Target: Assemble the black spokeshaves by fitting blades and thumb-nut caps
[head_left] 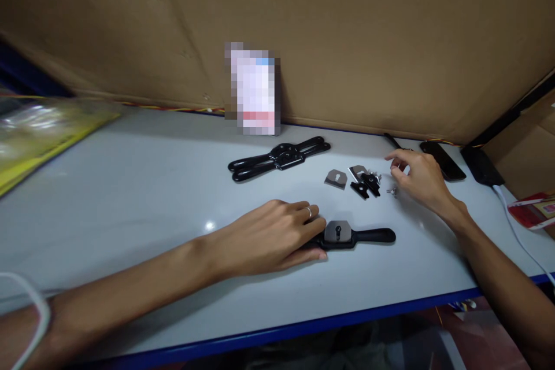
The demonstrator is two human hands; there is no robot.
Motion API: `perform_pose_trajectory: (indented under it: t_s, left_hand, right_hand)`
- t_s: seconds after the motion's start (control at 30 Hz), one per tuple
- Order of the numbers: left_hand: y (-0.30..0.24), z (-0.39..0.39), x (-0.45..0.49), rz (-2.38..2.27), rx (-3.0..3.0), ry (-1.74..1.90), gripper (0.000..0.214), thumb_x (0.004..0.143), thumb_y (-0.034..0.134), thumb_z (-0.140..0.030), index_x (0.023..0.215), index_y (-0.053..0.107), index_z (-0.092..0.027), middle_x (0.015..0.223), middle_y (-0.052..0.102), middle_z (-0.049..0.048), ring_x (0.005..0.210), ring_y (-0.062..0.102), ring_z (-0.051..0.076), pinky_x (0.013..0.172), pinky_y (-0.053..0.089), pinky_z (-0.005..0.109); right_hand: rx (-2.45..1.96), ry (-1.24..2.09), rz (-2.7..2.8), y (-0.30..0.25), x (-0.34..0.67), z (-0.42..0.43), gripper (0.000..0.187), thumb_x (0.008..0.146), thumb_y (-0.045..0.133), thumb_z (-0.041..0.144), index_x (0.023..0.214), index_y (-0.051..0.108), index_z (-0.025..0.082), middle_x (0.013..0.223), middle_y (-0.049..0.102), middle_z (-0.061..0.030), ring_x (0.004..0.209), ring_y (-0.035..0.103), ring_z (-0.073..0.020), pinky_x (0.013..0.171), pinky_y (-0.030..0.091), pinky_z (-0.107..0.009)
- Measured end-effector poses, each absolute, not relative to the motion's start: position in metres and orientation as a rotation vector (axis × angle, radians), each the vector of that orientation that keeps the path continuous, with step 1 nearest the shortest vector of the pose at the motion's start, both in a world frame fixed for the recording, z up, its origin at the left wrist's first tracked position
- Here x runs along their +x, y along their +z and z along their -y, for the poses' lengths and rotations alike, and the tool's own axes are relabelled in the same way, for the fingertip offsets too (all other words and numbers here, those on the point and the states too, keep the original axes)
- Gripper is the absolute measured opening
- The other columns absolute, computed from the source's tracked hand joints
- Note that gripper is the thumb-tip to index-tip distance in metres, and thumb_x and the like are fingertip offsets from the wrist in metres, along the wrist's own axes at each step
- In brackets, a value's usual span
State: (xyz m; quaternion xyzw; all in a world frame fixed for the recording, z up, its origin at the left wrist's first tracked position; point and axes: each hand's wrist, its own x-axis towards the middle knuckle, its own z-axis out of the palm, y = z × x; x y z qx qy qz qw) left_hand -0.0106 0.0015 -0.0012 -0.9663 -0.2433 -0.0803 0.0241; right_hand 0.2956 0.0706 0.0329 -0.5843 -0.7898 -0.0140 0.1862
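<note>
My left hand (281, 234) is closed around the left part of a black spokeshave (375, 235) lying on the table. A grey blade (338, 232) sits on the spokeshave's middle, with a screw showing through its slot. My right hand (418, 179) hovers over the small parts, its fingers bent together; a tiny glint shows near the fingertips, too small to name. Just left of it lie a loose blade (336, 178), another blade (358, 172), black cap pieces (371, 181) and small thumbscrews (392, 191). Farther back rest two more black spokeshave bodies (288, 156), side by side.
A blurred upright panel (255, 92) leans against the cardboard wall (347, 40). At the back right are a dark phone (442, 161) and a black device (481, 165) with a white cable (515, 228). Plastic bags with yellow (47, 147) lie left. The table's blue edge (277, 332) runs in front.
</note>
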Motion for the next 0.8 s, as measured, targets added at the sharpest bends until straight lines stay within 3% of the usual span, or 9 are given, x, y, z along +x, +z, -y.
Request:
perform_pose_trajectory:
  t_s: [0.17, 0.3, 0.53, 0.6, 0.7, 0.8]
  left_hand:
    - [-0.001, -0.001, -0.01, 0.751, -2.978, -0.228, 0.039, 0.104, 0.04, -0.051, 0.09, 0.056, -0.019, 0.082, 0.062, 0.0028, 0.066, 0.06, 0.019, 0.053, 0.032, 0.033]
    - [0.001, -0.001, -0.009, 0.764, -2.986, -0.223, 0.04, 0.104, 0.04, -0.052, 0.09, 0.057, -0.018, 0.084, 0.063, 0.0031, 0.068, 0.06, 0.018, 0.053, 0.034, 0.033]
    - [0.001, -0.001, -0.009, 0.766, -2.987, -0.223, 0.04, 0.104, 0.041, -0.052, 0.09, 0.057, -0.018, 0.083, 0.064, 0.0034, 0.068, 0.061, 0.017, 0.053, 0.034, 0.032]
    - [0.001, -0.001, -0.009, 0.76, -2.983, -0.225, 0.04, 0.104, 0.041, -0.052, 0.09, 0.057, -0.018, 0.083, 0.064, 0.0034, 0.068, 0.061, 0.017, 0.053, 0.034, 0.031]
    - [0.001, -0.001, -0.009, 0.769, -2.982, -0.215, 0.039, 0.103, 0.043, -0.052, 0.09, 0.057, -0.019, 0.083, 0.064, 0.0031, 0.069, 0.062, 0.018, 0.053, 0.035, 0.032]
    - [0.001, -0.001, -0.009, 0.78, -2.985, -0.216, 0.038, 0.103, 0.044, -0.051, 0.089, 0.057, -0.019, 0.083, 0.064, 0.0028, 0.068, 0.062, 0.018, 0.053, 0.035, 0.032]
  right_hand:
    - [-1.472, -0.02, 2.199, 0.026, 0.293, -0.071, 0.013, 0.086, 0.056, 0.025, 0.088, 0.067, 0.02, 0.088, 0.071, -0.0061, 0.08, 0.064, -0.0211, 0.07, 0.045, -0.032]
    - [-1.455, 0.015, 2.12, 0.025, 0.29, -0.07, 0.01, 0.084, 0.056, 0.027, 0.076, 0.058, 0.021, 0.079, 0.067, -0.0049, 0.073, 0.061, -0.0197, 0.066, 0.042, -0.031]
    - [-1.49, 0.151, 1.994, 0.034, 0.285, -0.065, 0.006, 0.074, 0.055, 0.025, 0.07, 0.057, 0.022, 0.073, 0.065, -0.0024, 0.068, 0.057, -0.018, 0.065, 0.04, -0.031]
    - [-1.443, 0.392, 1.897, 0.04, 0.283, -0.062, 0.006, 0.073, 0.058, 0.025, 0.068, 0.057, 0.022, 0.071, 0.064, -0.0023, 0.069, 0.057, -0.0182, 0.066, 0.042, -0.032]
    - [-1.235, 1.059, 1.661, 0.051, 0.278, -0.055, 0.01, 0.075, 0.06, 0.026, 0.068, 0.055, 0.021, 0.07, 0.061, -0.0017, 0.066, 0.055, -0.0168, 0.064, 0.043, -0.031]
    - [-1.007, 1.579, 1.396, 0.058, 0.27, -0.043, 0.02, 0.085, 0.055, 0.029, 0.067, 0.049, 0.022, 0.065, 0.053, 0.0003, 0.057, 0.046, -0.0141, 0.053, 0.036, -0.028]
